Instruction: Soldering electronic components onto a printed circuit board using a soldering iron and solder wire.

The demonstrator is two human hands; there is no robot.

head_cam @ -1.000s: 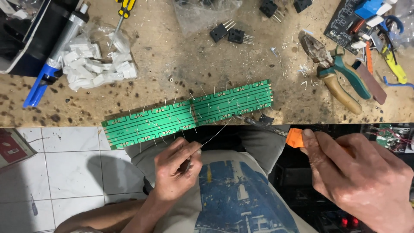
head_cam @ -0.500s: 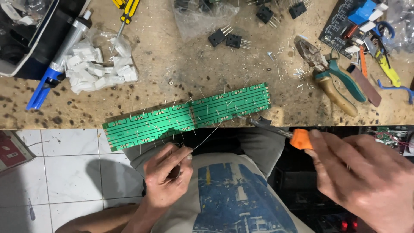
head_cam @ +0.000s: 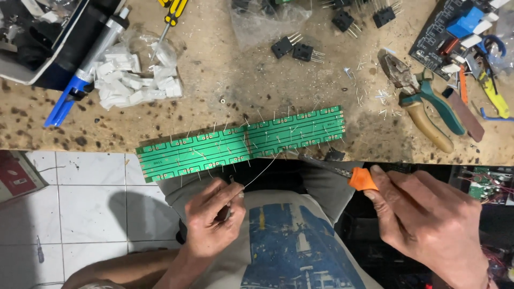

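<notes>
Two hands were at work on soldering: our left hand (head_cam: 214, 214) pinched the solder wire (head_cam: 262, 170), fingers closed, feeding it toward the green circuit board (head_cam: 241, 142) overhanging the bench edge (head_cam: 80, 140). Our right hand (head_cam: 428, 214) gripped the soldering iron (head_cam: 342, 172). Next, we judged, tip and wire had to meet on one joint.

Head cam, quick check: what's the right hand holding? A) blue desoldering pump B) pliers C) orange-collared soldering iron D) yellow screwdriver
C: the right hand grips the soldering iron by its orange collar, tip toward the green board; the pliers lie untouched on the bench.
</notes>
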